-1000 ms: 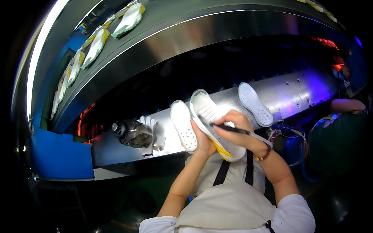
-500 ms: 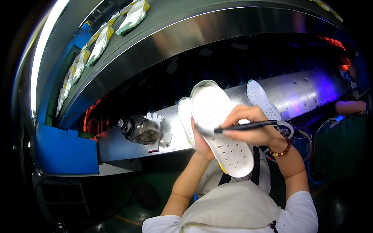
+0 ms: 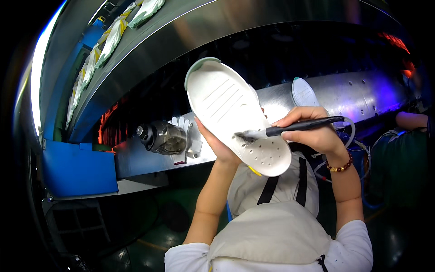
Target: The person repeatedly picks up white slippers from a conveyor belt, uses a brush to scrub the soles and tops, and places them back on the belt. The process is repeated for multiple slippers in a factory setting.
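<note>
The white sole (image 3: 217,97) is held mid-view, its green-rimmed end toward eleven o'clock. The left hand (image 3: 218,144) clamps its edge, fingers probably beneath, seemingly to leave the upper face open for the brush (image 3: 275,131), which the right hand (image 3: 316,135) pinches, handle toward three o'clock. A bottle (image 3: 167,138) sits at nine, a green-tipped sole (image 3: 303,93) at two.

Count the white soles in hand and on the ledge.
2 clear: the held sole, in the left hand; the far sole, on the ledge beyond the right hand. Another may be hidden behind the first.
</note>
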Demonstrator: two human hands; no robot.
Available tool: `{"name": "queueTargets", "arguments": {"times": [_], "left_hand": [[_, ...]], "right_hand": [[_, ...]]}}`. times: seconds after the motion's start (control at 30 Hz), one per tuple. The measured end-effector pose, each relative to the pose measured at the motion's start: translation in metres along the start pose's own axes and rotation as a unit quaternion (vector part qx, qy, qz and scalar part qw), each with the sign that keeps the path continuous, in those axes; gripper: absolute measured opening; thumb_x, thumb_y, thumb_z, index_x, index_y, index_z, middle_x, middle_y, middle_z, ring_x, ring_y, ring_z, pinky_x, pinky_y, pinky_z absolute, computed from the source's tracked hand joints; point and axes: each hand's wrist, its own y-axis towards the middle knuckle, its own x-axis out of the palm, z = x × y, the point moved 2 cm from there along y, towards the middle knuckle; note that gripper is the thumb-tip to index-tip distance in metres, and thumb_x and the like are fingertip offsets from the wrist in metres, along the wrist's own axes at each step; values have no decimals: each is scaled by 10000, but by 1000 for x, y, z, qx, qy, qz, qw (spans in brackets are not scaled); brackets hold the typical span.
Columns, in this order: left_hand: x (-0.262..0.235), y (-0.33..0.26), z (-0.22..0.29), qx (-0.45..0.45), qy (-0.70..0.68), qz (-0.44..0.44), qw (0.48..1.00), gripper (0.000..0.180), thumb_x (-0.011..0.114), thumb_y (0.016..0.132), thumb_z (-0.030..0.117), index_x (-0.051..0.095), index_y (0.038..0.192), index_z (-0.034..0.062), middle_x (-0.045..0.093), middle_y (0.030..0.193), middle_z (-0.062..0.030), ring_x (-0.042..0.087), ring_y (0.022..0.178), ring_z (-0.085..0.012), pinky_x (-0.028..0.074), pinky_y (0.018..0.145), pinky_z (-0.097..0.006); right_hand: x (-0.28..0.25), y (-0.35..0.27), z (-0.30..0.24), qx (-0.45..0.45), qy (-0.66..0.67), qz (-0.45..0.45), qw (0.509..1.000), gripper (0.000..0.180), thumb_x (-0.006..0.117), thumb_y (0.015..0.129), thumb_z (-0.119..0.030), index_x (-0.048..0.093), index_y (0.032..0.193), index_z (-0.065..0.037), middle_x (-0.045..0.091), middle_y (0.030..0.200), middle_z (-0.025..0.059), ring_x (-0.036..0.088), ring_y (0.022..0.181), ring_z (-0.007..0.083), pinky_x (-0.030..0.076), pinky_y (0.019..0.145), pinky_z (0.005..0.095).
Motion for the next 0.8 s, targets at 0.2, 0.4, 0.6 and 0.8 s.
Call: {"name": "queueTargets", "arguments": {"times": [0.2,0.4,0.6,0.8], "left_hand": [[-4,5,14,50,17,72,996,831,132,727,695,326,1229,60,481,1048,-247,530,871,-361,449,740,-444],[3,8,25,73,22,9,997,816,166,738,683,323,1236,56,474,1086,-234,508,930,-353,413,802,-460],[7,16,32,20,-78,-63,995,879,210,703,726,209,1301,82,369,1213,-242,443,1044,-390,355,890,-482],[4,-3,-8,43,-88,-122,988,868,378,703,672,97,1329,141,238,1296,-230,405,1075,-410,398,826,-534]], "right_hand": [[4,-13,1,-160,-58,-131,977,174,662,663,-23,616,830,-14,622,843,113,588,758,154,460,690,234],[4,-17,6,-163,-139,-110,971,189,671,631,11,628,814,-9,614,832,96,558,795,150,448,730,241],[-6,-10,16,-104,42,-19,993,197,640,633,44,623,823,-7,602,851,116,568,781,156,454,715,231],[21,-12,18,-61,86,32,994,177,641,662,23,611,835,-3,617,872,117,569,747,124,433,717,197]]}}
